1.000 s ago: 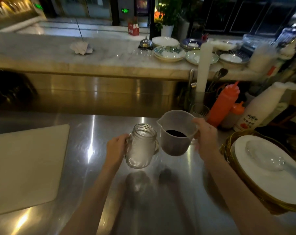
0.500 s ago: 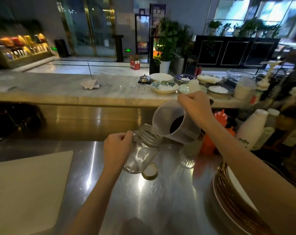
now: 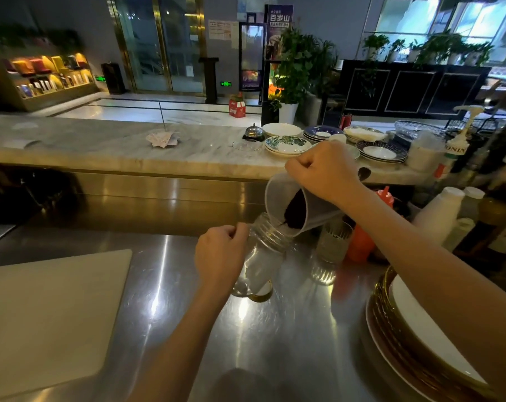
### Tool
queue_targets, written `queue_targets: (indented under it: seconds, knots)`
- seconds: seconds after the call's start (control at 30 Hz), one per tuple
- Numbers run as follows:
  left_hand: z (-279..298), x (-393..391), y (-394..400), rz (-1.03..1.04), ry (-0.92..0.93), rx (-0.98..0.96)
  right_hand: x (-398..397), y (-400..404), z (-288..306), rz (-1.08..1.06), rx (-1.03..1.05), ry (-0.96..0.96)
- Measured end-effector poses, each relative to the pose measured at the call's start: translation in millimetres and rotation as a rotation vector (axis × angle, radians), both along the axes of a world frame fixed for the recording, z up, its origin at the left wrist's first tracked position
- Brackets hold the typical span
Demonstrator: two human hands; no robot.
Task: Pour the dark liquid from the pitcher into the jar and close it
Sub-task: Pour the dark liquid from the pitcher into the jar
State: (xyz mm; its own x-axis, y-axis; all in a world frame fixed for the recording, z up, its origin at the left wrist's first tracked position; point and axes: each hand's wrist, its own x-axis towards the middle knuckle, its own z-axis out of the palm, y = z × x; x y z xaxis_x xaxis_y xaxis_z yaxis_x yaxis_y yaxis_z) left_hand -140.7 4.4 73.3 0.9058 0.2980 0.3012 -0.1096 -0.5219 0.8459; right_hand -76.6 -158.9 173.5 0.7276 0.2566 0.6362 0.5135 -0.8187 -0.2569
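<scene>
Left hand (image 3: pixel 221 256) grips the jar (image 3: pixel 263 250), tilted toward the pitcher (image 3: pixel 301 204) above the worktop (image 3: pixel 275 343) middle, while the right hand (image 3: pixel 322 169), closed on the pitcher, tips its spout onto the mouth, likely limiting spills; lid (image 3: pixel 262 293) lies beneath.

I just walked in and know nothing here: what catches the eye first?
In the middle, the right hand tips a pitcher of dark liquid into a tilted glass jar held by the left hand. A gold lid lies on the steel counter beneath.
</scene>
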Motion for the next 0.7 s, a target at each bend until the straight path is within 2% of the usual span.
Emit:
queue_targets:
  seconds: [0.13,0.3,0.43,0.7]
  knots:
    - [-1.1,0.0,-1.6,0.011,0.017,-0.017,0.1,-0.3,5.5,0.007,0.001,-0.037]
    - [-4.6,0.0,-1.0,0.014,0.030,-0.011,-2.9,8.3,0.5,0.043,-0.113,-0.042]
    - [-6.8,0.6,0.2,0.018,0.038,-0.015,-1.8,3.5,1.1,0.059,-0.028,-0.066]
    - [-11.5,1.9,0.3,-0.003,0.022,-0.017,-2.1,6.3,-2.9,0.074,-0.081,-0.098]
